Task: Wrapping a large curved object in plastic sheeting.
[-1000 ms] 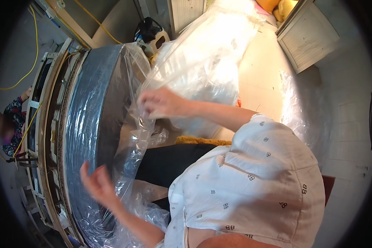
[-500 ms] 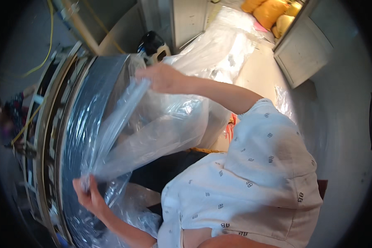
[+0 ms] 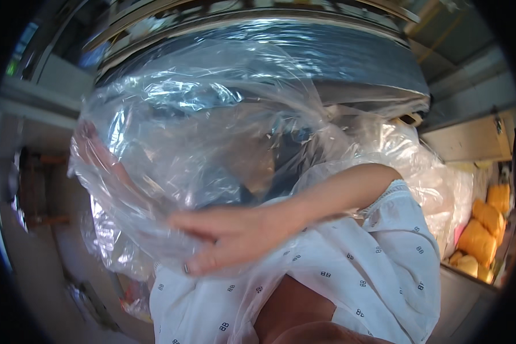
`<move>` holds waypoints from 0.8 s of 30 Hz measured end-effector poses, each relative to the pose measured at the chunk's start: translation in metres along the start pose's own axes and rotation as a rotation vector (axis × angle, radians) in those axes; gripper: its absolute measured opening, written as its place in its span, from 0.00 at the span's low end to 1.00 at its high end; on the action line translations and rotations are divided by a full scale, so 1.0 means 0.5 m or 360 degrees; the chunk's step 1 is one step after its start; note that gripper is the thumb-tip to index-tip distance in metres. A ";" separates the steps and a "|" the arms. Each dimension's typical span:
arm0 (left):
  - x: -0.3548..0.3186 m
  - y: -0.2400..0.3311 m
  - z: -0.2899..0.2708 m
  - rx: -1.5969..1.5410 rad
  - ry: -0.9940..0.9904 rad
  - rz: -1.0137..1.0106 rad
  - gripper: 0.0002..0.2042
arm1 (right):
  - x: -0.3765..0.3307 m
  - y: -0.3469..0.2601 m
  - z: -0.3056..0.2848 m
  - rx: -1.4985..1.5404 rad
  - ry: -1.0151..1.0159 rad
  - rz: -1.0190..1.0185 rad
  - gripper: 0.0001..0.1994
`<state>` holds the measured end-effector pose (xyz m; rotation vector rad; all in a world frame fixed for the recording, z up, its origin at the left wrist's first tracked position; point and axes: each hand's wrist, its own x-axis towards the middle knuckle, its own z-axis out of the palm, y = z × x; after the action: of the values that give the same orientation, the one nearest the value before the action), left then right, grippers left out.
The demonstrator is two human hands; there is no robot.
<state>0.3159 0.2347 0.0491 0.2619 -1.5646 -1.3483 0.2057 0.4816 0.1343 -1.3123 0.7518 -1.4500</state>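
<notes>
Hands are 2 in total: 1 L hand (image 3: 92,143), seen thru the plastic, and 1 R hand (image 3: 229,235). Clear plastic film (image 3: 212,123): no. of sheets I cannot tell, bc. the layers overlap. Long blue-grey surface (image 3: 350,57): qty 1. White shirt (image 3: 384,269): also 1; its dark prints (image 3: 362,283) are min. 10. Orange-yellow bundles (image 3: 479,238) at R side: min. 4, exact no. unclear. Pale panel (image 3: 470,140) near them: 1.

Clear plastic film (image 3: 178,135) billowed across centre-left; the left hand (image 3: 87,135) showed through it at left, the right hand (image 3: 226,234), thumb spread, lower centre.
</notes>
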 end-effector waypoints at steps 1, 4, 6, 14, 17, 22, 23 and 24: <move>0.008 -0.008 -0.062 0.0013 0.0066 -0.0032 0.14 | 0.036 0.004 -0.033 -0.0235 0.0007 -0.0016 0.19; -0.009 -0.068 -0.205 0.0393 0.0145 -0.0337 0.13 | 0.106 0.053 -0.233 -0.1253 0.0399 -0.0224 0.19; -0.058 -0.052 -0.206 0.1229 -0.0092 -0.0708 0.14 | 0.107 0.120 -0.362 -0.1901 0.0557 -0.0192 0.21; 0.045 -0.017 -0.094 0.1615 -0.0136 -0.0099 0.14 | 0.079 0.146 -0.373 -0.2946 0.0353 0.0276 0.28; 0.147 -0.075 -0.035 0.1500 -0.0078 0.0152 0.16 | 0.091 0.149 -0.368 -0.2915 0.0355 0.0338 0.29; 0.274 -0.140 -0.009 0.2016 -0.0250 -0.0134 0.21 | 0.097 0.130 -0.350 -0.2893 0.0344 0.0411 0.30; 0.291 -0.159 -0.005 0.2010 -0.0252 -0.0125 0.21 | 0.097 0.130 -0.355 -0.2900 0.0352 0.0411 0.30; 0.302 -0.179 -0.004 0.1924 -0.0349 -0.0204 0.19 | 0.098 0.130 -0.359 -0.2888 0.0350 0.0420 0.30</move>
<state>0.2093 0.0954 0.0547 0.9702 -2.4252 -0.3532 0.0546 0.3854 0.0522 -2.0825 2.5477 -0.3742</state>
